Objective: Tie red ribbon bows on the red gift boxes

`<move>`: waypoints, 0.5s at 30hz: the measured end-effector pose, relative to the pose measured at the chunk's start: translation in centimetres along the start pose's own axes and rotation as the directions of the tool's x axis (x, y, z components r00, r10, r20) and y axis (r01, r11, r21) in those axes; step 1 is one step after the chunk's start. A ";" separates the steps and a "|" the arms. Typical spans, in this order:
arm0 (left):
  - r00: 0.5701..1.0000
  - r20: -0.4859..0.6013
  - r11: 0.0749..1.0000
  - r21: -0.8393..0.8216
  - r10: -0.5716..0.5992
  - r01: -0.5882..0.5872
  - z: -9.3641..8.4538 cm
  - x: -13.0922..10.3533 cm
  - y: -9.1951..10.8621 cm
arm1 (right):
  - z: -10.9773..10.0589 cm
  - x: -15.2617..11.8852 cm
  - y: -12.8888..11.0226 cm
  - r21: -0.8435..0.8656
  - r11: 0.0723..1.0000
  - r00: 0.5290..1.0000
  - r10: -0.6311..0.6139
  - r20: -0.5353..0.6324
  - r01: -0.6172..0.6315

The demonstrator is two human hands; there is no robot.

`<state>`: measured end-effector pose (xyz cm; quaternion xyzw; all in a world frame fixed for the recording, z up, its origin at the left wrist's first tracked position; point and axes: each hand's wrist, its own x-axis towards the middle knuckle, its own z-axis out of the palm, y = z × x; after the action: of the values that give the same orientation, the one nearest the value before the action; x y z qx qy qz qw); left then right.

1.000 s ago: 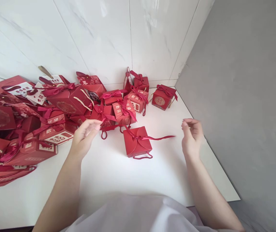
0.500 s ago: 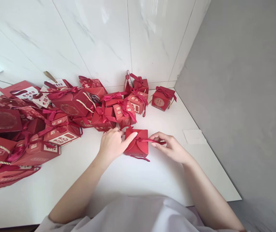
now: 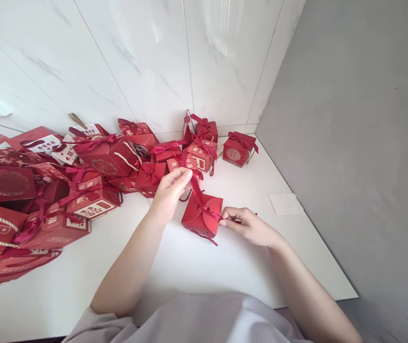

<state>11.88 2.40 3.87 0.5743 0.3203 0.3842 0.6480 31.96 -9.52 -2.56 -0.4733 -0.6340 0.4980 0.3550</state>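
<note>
A small red gift box (image 3: 198, 220) sits on the white table in front of me, turned slightly, with its curved top flaps folded together. A dark red ribbon (image 3: 197, 188) crosses its top and is drawn together at the middle. My left hand (image 3: 171, 190) pinches one end of the ribbon, raised above the box's far left side. At the box's right edge, my right hand (image 3: 247, 225) is closed on the other end of the ribbon. A twisted red cord handle (image 3: 204, 236) hangs along the near side of the box.
Several red boxes with ribbons and cord handles crowd the left and back of the table, including a large box (image 3: 106, 157). One box (image 3: 239, 150) stands apart at the back right. A white paper square (image 3: 285, 204) lies by the right edge of the table (image 3: 318, 276).
My left hand has left the box top and lifted, now pulling up a ribbon end. The box has turned a little, and my right hand has moved slightly down and closer to it.
</note>
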 end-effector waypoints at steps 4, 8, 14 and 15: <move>0.999 0.038 0.972 -0.236 -0.001 0.010 -0.2 0.3 1.9 | 0.0 0.1 0.1 0.014 1.000 1.000 -0.011 0.003 0.011; 0.997 0.041 0.958 -0.284 0.061 -0.047 -0.8 0.2 3.4 | -0.3 -0.1 0.2 0.114 0.993 0.999 0.034 0.016 -0.035; 0.973 -0.172 0.966 -0.184 0.151 -0.183 -2.0 0.0 4.2 | -2.0 -1.3 0.5 0.486 0.872 0.997 -0.073 -0.001 0.064; 0.963 -0.201 0.967 -0.147 0.177 -0.208 -2.0 -0.1 4.2 | -2.4 -1.4 0.1 0.532 0.838 0.992 -0.123 -0.040 0.125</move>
<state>9.61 3.51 7.78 0.5080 0.2887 0.5232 0.6204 34.65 -10.08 -2.06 -0.3151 -0.4994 0.6294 0.5050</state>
